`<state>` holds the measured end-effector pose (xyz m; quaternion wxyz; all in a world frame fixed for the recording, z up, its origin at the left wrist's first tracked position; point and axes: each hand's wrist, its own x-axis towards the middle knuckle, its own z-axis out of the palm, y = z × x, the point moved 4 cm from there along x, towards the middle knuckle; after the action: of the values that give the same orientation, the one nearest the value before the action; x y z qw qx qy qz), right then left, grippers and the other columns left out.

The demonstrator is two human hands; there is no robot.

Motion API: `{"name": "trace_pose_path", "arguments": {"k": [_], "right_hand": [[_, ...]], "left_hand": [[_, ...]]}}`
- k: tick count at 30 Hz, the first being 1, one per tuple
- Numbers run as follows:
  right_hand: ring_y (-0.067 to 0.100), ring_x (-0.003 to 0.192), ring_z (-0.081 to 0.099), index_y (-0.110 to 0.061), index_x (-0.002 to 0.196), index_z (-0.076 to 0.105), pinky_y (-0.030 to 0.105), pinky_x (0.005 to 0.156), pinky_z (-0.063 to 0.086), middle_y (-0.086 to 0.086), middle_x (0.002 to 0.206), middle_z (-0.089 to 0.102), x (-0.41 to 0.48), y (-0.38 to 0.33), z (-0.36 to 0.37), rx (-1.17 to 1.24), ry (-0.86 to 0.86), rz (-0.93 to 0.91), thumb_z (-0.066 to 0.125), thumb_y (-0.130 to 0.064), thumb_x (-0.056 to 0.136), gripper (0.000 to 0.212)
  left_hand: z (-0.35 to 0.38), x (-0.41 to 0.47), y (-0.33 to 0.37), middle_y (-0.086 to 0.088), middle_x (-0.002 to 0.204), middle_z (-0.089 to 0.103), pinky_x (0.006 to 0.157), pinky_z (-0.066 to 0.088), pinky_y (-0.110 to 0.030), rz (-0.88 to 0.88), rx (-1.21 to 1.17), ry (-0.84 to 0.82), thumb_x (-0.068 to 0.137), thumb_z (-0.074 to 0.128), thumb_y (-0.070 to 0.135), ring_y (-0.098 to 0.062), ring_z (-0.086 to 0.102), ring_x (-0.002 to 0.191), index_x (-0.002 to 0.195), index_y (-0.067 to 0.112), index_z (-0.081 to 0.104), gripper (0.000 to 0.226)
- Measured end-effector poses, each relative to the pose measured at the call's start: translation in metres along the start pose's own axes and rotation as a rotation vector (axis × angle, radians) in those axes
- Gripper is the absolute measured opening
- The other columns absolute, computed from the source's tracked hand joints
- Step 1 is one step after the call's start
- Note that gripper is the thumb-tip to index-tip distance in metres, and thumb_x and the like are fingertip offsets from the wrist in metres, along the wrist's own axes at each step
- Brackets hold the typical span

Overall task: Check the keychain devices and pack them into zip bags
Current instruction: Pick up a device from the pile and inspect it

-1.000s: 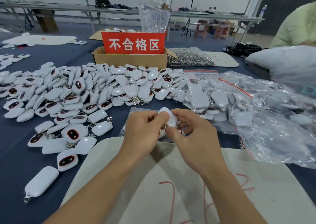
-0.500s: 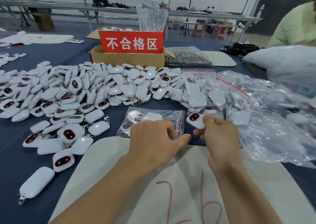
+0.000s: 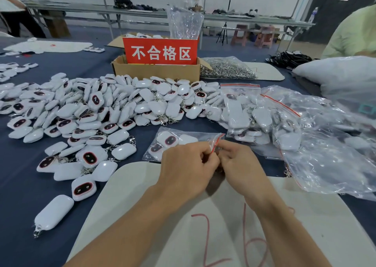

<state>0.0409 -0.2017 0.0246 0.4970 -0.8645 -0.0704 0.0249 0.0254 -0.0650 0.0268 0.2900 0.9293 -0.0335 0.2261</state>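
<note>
A small clear zip bag (image 3: 175, 142) with a red seal strip lies in front of me, holding several white keychain devices. My left hand (image 3: 187, 165) and my right hand (image 3: 238, 163) meet at its red-edged mouth, and both pinch the bag's opening. Whether a device sits between my fingers is hidden. A large heap of loose white keychain devices (image 3: 91, 112) with dark oval screens covers the blue table to the left and ahead.
A cardboard box (image 3: 156, 71) with a red sign stands behind the heap. Filled zip bags (image 3: 244, 112) and crumpled clear plastic (image 3: 329, 150) lie right. A bag of metal rings (image 3: 225, 69) sits far right. A beige mat (image 3: 154, 216) marked with red digits lies under my arms.
My right hand, which held a device beside the bag half a second ago, has come back to the left hand. Both now pinch the bag's mouth, and the device is out of sight.
</note>
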Motion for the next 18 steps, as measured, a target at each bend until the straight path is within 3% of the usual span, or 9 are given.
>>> {"name": "trace_pose_path", "arguments": {"k": [2,5,10,12,15,18], "right_hand": [[0.013,0.088,0.071,-0.032,0.098,0.074,0.032,0.086,0.056,-0.013,0.085,0.077,0.0,-0.002,0.0,-0.092,-0.053,-0.025,0.041,0.005,0.088,0.051],[-0.004,0.073,0.061,-0.042,0.078,0.068,0.01,0.063,0.045,-0.027,0.072,0.068,-0.003,-0.007,-0.001,-0.212,-0.146,-0.032,0.044,0.002,0.086,0.051],[-0.001,0.069,0.058,-0.041,0.069,0.062,0.012,0.058,0.043,-0.023,0.068,0.066,-0.008,-0.007,0.001,-0.255,-0.108,-0.001,0.048,-0.003,0.09,0.046],[0.006,0.072,0.062,-0.042,0.073,0.07,0.012,0.061,0.045,-0.017,0.073,0.071,-0.007,-0.007,-0.001,-0.24,-0.022,0.014,0.053,-0.006,0.09,0.042],[0.013,0.082,0.071,-0.036,0.088,0.079,0.028,0.079,0.058,-0.013,0.079,0.076,-0.007,-0.007,-0.008,-0.149,0.115,0.036,0.055,-0.006,0.086,0.038],[0.003,0.06,0.065,-0.032,0.074,0.078,0.019,0.058,0.05,-0.017,0.065,0.072,-0.004,-0.003,-0.016,-0.111,0.272,0.084,0.06,-0.008,0.087,0.033]], "left_hand": [[0.0,-0.001,0.0,0.007,0.057,0.052,0.054,0.037,-0.028,0.019,-0.047,0.009,0.081,0.05,0.046,-0.016,0.05,0.067,0.07,0.021,0.054,0.027],[-0.001,0.0,-0.002,0.009,0.055,0.051,0.055,0.035,-0.024,-0.006,-0.064,0.012,0.082,0.047,0.048,-0.016,0.051,0.066,0.068,0.025,0.054,0.028],[-0.004,0.001,-0.002,0.014,0.063,0.058,0.057,0.033,-0.027,-0.002,-0.151,-0.058,0.09,0.046,0.054,-0.01,0.054,0.065,0.066,0.03,0.056,0.035],[-0.019,0.006,-0.007,0.013,0.067,0.063,0.059,0.04,-0.03,-0.018,-0.24,0.043,0.094,0.042,0.056,-0.01,0.055,0.064,0.074,0.028,0.067,0.042],[-0.051,0.021,-0.043,0.008,0.068,0.07,0.062,0.047,-0.034,-0.231,-0.268,0.311,0.094,0.046,0.05,-0.011,0.06,0.061,0.083,0.03,0.075,0.037],[-0.067,0.028,-0.083,0.003,0.061,0.064,0.061,0.045,-0.036,-0.487,-0.262,0.42,0.094,0.057,0.037,-0.022,0.06,0.066,0.071,0.032,0.07,0.027]]}}
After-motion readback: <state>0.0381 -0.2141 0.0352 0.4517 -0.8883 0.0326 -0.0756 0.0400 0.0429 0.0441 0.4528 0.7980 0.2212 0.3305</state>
